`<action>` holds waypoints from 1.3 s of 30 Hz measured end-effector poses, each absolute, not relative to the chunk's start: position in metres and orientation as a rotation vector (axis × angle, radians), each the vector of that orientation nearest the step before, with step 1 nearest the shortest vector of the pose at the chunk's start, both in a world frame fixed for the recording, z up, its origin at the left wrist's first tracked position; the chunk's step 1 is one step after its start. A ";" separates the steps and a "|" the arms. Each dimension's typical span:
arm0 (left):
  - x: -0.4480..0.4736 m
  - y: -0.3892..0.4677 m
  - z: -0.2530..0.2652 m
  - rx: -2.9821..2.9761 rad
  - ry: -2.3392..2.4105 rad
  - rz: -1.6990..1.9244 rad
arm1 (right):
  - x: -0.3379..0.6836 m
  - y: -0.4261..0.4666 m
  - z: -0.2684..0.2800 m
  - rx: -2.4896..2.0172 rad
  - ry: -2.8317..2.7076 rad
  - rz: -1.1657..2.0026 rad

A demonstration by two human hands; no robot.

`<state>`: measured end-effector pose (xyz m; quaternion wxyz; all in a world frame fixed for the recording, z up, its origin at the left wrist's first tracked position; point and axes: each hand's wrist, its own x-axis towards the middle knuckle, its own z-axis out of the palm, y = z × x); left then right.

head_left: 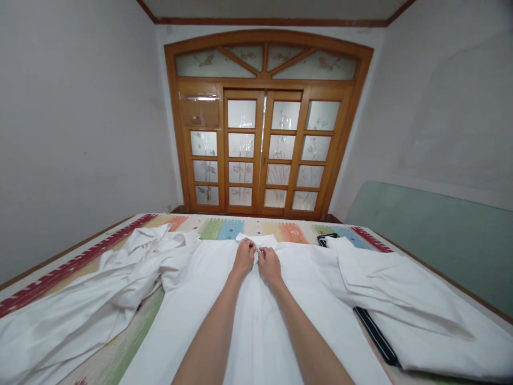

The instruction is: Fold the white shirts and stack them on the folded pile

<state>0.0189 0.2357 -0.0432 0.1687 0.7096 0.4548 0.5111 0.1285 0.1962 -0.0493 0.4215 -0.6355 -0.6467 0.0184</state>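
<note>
A white shirt (200, 299) lies spread out front side up, its collar (262, 239) at the far end and its button front running down the middle. Just below the collar, my left hand (244, 256) pinches the fabric at the neck opening. Close beside it on the right, my right hand (269, 263) grips the other edge of the same opening. Fingertips of both hands nearly meet there. Whether a button sits between them is too small to make out.
Crumpled white clothing (132, 267) lies on the left. Folded white garments (433, 310) lie on the right, over a black item with white stripes (377, 334). Beneath is a colourful patterned cover (228, 229). Beyond stand wooden glazed doors (260, 149); a pale green panel (433, 230) leans along the right wall.
</note>
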 end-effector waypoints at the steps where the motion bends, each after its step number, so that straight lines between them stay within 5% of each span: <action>1: 0.019 0.236 -0.043 1.998 1.288 1.457 | 0.129 0.197 -0.051 -1.568 -1.612 0.055; 39: 0.015 0.231 -0.033 1.750 1.205 1.403 | 0.132 0.200 -0.041 -1.557 -1.670 0.304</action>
